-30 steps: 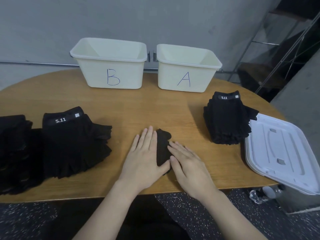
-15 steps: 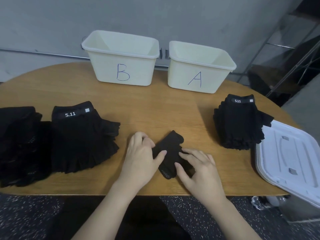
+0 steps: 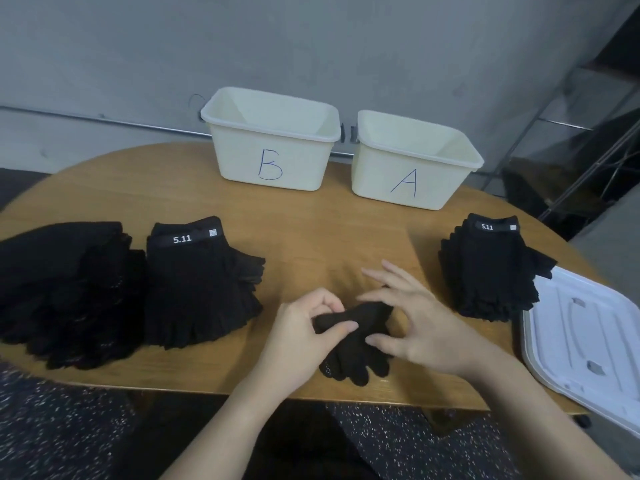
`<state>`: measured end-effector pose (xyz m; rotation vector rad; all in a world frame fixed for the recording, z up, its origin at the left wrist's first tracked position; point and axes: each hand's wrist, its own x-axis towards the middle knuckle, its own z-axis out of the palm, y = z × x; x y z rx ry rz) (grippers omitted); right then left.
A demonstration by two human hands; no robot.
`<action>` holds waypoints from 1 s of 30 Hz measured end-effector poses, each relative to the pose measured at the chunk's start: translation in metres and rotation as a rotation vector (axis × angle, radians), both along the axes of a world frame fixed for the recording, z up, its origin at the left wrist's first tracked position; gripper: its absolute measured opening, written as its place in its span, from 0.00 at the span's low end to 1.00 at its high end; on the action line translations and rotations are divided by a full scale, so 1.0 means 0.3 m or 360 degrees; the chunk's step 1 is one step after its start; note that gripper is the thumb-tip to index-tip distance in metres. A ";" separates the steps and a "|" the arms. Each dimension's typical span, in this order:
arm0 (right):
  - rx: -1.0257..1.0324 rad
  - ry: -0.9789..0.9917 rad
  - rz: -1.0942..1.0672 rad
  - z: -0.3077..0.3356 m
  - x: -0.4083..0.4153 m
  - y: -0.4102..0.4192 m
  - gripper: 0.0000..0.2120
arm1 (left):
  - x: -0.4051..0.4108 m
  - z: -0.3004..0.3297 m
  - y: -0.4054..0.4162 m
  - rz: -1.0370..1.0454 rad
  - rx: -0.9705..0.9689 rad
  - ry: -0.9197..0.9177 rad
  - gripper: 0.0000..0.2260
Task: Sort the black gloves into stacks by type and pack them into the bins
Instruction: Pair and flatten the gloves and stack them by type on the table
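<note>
Your loose heap of black knit gloves (image 3: 59, 292) runs off the left edge. The white moulded plastic lid (image 3: 585, 344) is cut off at right. Your hands (image 3: 346, 327) cover part of the single black dotted-palm glove (image 3: 356, 362).

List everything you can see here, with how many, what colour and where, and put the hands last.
Bin B: one, cream, table's far edge, left of its twin.
Bin A: one, cream, right of bin B.
Logo glove stacks: two, black, left of centre and at right.
Loose glove pile: one, black, far left.
Single glove: one, black, near edge, held.
Lid: one, white, far right.
Table: one, wooden.
Left hand: pinches the glove.
Right hand: holds the glove.
</note>
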<state>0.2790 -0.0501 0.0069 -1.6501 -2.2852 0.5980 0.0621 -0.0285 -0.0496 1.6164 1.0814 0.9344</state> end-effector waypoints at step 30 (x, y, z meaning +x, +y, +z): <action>-0.0558 0.1355 -0.0055 0.290 -0.972 0.203 0.04 | -0.883 0.478 -0.073 0.1006 -0.0124 -0.0116 0.07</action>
